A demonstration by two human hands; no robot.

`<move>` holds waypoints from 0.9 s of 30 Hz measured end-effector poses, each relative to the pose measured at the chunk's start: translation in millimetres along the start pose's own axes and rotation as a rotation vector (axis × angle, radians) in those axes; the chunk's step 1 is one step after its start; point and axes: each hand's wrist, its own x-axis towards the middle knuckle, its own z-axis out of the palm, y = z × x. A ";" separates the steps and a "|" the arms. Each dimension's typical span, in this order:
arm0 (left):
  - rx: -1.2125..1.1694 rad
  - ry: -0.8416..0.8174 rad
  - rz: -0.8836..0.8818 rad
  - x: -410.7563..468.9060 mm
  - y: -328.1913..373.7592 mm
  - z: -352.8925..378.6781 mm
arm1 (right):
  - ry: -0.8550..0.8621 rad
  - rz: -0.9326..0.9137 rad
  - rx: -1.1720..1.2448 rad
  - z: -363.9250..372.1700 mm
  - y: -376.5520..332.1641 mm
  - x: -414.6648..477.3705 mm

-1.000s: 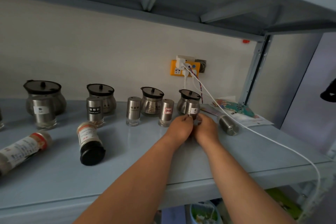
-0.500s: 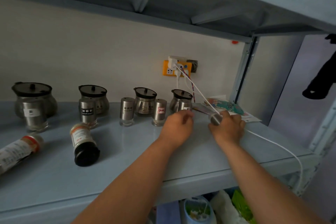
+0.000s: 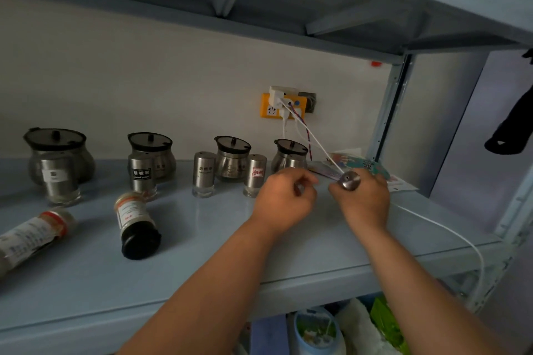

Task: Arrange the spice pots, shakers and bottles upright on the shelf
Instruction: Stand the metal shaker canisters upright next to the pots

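On the pale blue shelf (image 3: 202, 256), several steel pots with dark lids stand along the wall, such as the left pot (image 3: 57, 158) and the right pot (image 3: 288, 151). Steel shakers stand upright in front of them, among them one (image 3: 204, 174) and another (image 3: 255, 174). A black-capped bottle (image 3: 135, 225) and a labelled bottle (image 3: 31, 235) lie on their sides at the left. My right hand (image 3: 364, 202) grips a tilted steel shaker (image 3: 349, 180), its round end facing me. My left hand (image 3: 284, 200) hovers curled beside it, with nothing visibly in it.
A yellow wall socket (image 3: 284, 106) holds chargers. Its white cable (image 3: 450, 232) runs across the shelf's right part and over the front edge. Colourful papers (image 3: 372, 166) lie in the back right corner by the shelf post (image 3: 386, 112). Another shelf hangs close overhead.
Both hands were together at the upright shaker before the right pot. My right hand moved right and closed on the lying steel shaker, lifting it; my left hand drew back slightly.
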 end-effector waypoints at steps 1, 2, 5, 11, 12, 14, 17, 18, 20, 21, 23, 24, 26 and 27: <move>-0.001 -0.004 0.019 0.3 0.0 0.0 | 0.016 -0.033 0.024 -1.3 -5.5 -1.2; -0.003 -0.010 0.038 0.3 0.2 -0.1 | 0.028 -0.061 0.057 -2.8 -11.1 -2.8; -0.031 -0.034 0.077 0.1 0.5 -0.9 | 0.050 -0.109 0.141 -10.2 -27.7 -8.8; -0.178 -0.101 0.040 1.6 -0.5 -2.1 | 0.025 -0.118 0.241 -21.1 -47.6 -14.8; -0.196 -0.115 0.026 1.7 -2.1 -1.7 | 0.015 -0.112 0.246 -22.2 -50.4 -16.0; -0.221 -0.125 0.006 0.8 -3.4 -1.9 | 0.002 -0.102 0.252 -23.7 -56.5 -19.1; -0.257 -0.101 -0.004 1.2 -3.9 -3.1 | -0.011 -0.101 0.352 -22.7 -66.3 -24.1; -0.268 -0.093 -0.013 1.6 -3.8 -3.9 | -0.015 -0.098 0.404 -21.0 -68.8 -25.8; -0.284 -0.083 -0.037 2.7 -5.6 -4.8 | -0.029 -0.077 0.492 -16.8 -72.0 -29.1; -0.281 -0.071 -0.047 3.0 -6.2 -5.3 | -0.039 -0.073 0.532 -14.8 -72.9 -30.4; -0.290 -0.034 -0.074 3.6 -6.0 -7.3 | -0.059 -0.082 0.648 -10.5 -72.0 -32.8; -0.319 -0.012 -0.095 3.6 -4.4 -8.5 | -0.068 -0.091 0.731 -7.9 -70.5 -34.0; -0.401 0.030 -0.143 3.6 -0.2 -11.1 | -0.034 -0.102 0.853 -0.7 -64.1 -36.6; -0.433 0.053 -0.170 3.5 2.0 -11.7 | 0.018 -0.083 0.877 3.4 -60.1 -37.9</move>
